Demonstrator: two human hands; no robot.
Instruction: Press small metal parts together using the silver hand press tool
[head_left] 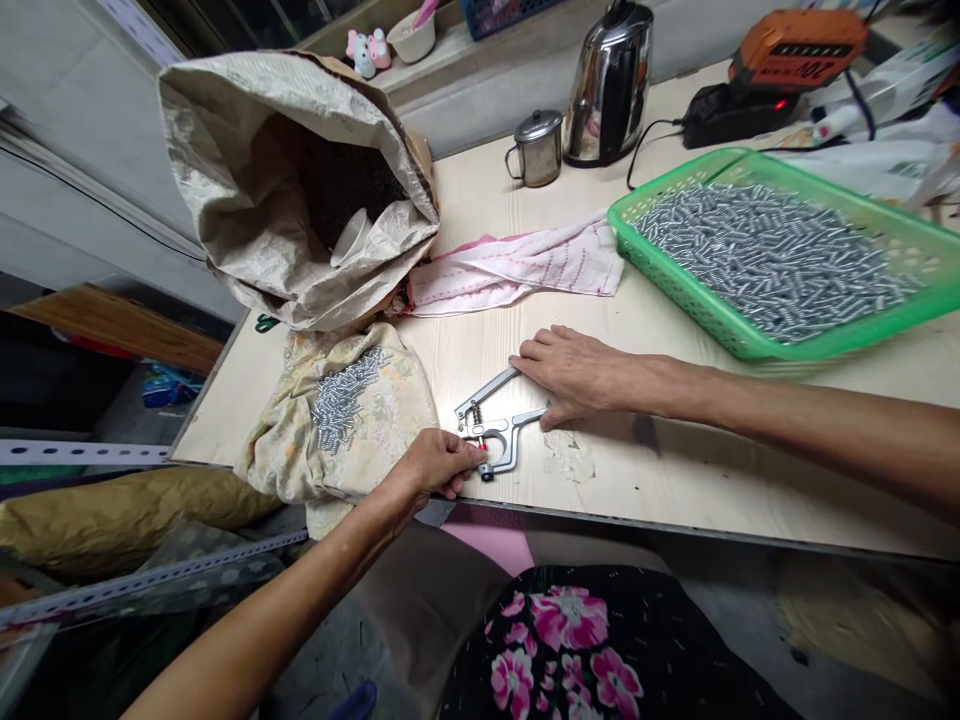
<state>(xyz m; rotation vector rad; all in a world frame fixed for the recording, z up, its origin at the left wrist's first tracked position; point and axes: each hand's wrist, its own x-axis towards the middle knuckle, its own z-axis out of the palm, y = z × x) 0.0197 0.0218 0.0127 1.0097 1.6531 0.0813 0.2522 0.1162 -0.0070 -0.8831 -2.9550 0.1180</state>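
Observation:
Grey metal snap pliers [514, 440] lie on the table near its front edge, handles spread, with a spring and a red tip at the jaw. My right hand [566, 370] grips the handle ends, fingers over the upper one and thumb at the lower. At the jaw, my left hand [442, 462] is closed in a pinch; whatever sits between its fingertips is too small or hidden to make out. To the left, a pile of small silver metal pins [345, 395] rests on a patterned cloth [405, 400].
A green plastic basket [675, 305] full of similar pins stands at the right. A large open woven sack [217, 150] with a white scoop [351, 238] inside stands at the back left. Behind are a pink-white towel [517, 270], a lidded metal mug [540, 150] and a kettle [609, 90].

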